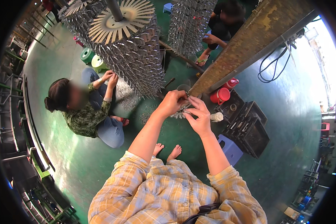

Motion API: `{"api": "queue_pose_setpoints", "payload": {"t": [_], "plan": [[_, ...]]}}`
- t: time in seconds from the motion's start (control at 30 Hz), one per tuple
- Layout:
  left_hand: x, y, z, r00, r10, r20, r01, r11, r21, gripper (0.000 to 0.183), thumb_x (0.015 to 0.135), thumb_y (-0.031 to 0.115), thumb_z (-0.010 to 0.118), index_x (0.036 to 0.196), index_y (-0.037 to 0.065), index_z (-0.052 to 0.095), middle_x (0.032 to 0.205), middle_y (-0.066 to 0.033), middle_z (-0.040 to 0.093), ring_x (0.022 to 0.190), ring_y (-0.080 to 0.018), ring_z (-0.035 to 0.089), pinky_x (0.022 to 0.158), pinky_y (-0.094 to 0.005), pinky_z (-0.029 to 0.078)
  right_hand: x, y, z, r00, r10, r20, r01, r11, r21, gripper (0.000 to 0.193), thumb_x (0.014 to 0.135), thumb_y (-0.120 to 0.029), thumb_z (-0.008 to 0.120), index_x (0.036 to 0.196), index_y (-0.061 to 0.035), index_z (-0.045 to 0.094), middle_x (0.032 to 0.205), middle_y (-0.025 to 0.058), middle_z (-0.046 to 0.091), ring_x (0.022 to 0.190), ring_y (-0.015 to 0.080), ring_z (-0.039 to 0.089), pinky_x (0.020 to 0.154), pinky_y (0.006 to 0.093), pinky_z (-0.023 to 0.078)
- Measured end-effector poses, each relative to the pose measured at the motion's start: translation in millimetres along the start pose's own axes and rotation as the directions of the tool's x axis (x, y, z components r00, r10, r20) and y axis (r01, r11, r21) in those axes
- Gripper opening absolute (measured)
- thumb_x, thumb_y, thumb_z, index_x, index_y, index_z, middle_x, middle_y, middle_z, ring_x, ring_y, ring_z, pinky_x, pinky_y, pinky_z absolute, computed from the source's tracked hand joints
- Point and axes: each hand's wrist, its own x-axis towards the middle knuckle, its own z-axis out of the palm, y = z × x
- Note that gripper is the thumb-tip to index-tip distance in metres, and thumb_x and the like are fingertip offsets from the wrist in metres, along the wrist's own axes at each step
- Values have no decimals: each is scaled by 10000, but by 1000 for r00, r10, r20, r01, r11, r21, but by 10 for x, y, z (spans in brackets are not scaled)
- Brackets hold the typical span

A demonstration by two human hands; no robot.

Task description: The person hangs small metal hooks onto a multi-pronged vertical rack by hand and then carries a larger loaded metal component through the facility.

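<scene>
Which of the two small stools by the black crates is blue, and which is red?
The blue stool stands beside the black crates near the wearer's right arm; the red stool sits far off at the right edge.

Single head-worn fisheye view, steeply downward

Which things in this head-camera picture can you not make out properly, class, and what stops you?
- Small metal parts, head view: mostly covered by the left hand and right hand; too small to tell their shape.
- Stacked black crates, head view: contents too dark.
- Right edge, head view: washed out by glare.
- Blue stool, head view: partly behind the right forearm.
</scene>
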Motion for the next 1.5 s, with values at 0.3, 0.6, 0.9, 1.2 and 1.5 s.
{"api": "queue_pose_setpoints", "payload": {"t": [0.3,0.6,0.9,1.2,1.5], "plan": [[-25,-50,56,994,54,-97,-52,998,19,154,635,-37,607,776,-1,554,694,-124,553,651,-261,562,586,-312,442,-49,-62,-20,999,44,-8,-45,993,-113,160,595,30,671,747,6,630,1015,149,526,924,228,570,746,294,481],[-30,-74,54,996,38,-82,-38,999,-2,162,639,-36,621,786,2,565,693,-117,549,631,-238,551,578,-298,436,-32,-69,-8,998,58,31,-55,996,-73,160,606,26,675,757,-13,642,1179,159,442,1067,282,492,842,349,444],[18,-116,-5,978,200,-53,-199,980,28,141,620,-17,640,723,2,545,665,-98,572,649,-258,526,567,-331,431,-17,-47,72,1000,-20,4,21,991,-132,171,579,5,683,742,-24,643,1151,162,465,1059,292,493,850,360,434],[-8,-75,-6,981,169,-94,-172,985,-26,147,628,-18,633,749,6,552,668,-99,571,649,-252,529,575,-323,435,-27,-80,74,999,17,-28,-22,976,-218,149,603,9,666,745,-2,622,1042,150,504,931,276,551,813,337,455],[-37,-95,53,992,96,-77,-97,995,-10,142,639,-17,626,761,11,558,666,-109,556,640,-249,535,567,-317,433,-17,-113,41,1000,2,15,0,986,-164,140,611,32,663,744,21,622,1038,169,501,946,269,551,815,338,456]]}}
